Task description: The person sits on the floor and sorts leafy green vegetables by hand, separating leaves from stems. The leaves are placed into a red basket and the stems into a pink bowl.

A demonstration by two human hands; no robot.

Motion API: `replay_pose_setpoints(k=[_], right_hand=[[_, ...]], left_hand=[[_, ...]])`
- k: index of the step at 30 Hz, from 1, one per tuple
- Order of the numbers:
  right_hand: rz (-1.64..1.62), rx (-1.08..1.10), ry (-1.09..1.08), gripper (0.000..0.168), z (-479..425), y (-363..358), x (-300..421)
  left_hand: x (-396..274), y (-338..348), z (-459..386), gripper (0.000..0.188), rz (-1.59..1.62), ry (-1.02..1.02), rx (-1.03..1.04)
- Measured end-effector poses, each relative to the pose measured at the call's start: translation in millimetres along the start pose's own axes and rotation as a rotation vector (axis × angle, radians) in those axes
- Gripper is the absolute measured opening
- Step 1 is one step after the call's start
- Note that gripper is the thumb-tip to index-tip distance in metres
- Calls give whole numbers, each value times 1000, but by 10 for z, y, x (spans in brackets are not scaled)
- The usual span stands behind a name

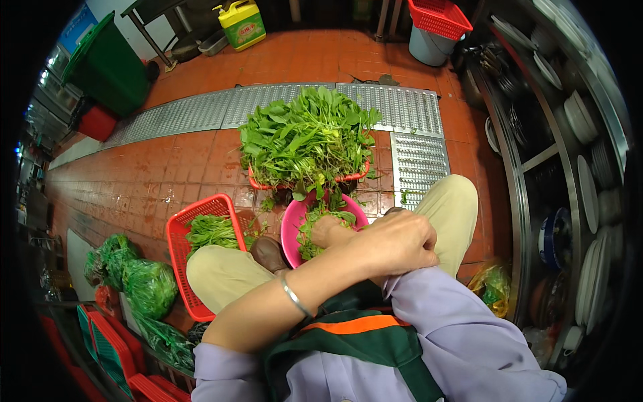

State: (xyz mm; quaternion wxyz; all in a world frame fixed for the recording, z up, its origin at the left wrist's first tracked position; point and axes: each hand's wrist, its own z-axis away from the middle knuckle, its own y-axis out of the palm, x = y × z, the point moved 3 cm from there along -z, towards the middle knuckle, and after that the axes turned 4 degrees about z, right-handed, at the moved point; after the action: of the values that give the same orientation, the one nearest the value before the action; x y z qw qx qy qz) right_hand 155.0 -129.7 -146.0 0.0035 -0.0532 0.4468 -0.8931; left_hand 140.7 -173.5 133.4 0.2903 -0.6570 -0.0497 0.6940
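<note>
My left hand [404, 242] crosses over my right forearm, its fingers closed on the cuff of my right sleeve [442, 301]. My right hand [329, 232] is down in a pink plastic basin [290, 228], among cut leaves and trimmings; its fingertips are hidden. Just beyond the basin, a large heap of leafy greens with thin roots [309, 135] fills a red basket [354, 177]. To the left, partly behind my knee, a red plastic basket [187, 266] holds a smaller bunch of leafy greens [213, 231].
Green plastic bags of vegetables [150, 286] lie at the left. A metal shelf rack with plates [522, 201] stands close on the right. Metal drain grates [186, 115] cross the tiled floor. Farther off are a green bin [108, 65], a yellow jug [242, 27] and a bucket [429, 45].
</note>
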Motion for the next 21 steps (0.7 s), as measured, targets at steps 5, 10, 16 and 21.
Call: replay_pose_setpoints(k=[5, 10, 16, 21], right_hand=[[21, -37, -25, 17, 18, -17, 41], [158, -193, -42, 17, 138, 79, -3], [-287, -453, 140, 34, 734, -1053, 274], [-865, -794, -570, 26, 1550, -2198, 1216]], left_hand=[[24, 27, -112, 16, -395, -65, 7], [708, -88, 116, 14, -146, -9, -151], [2197, -1269, 1144, 15, 1237, -257, -1166], [2911, -1374, 1835, 13, 1107, -513, -1670]])
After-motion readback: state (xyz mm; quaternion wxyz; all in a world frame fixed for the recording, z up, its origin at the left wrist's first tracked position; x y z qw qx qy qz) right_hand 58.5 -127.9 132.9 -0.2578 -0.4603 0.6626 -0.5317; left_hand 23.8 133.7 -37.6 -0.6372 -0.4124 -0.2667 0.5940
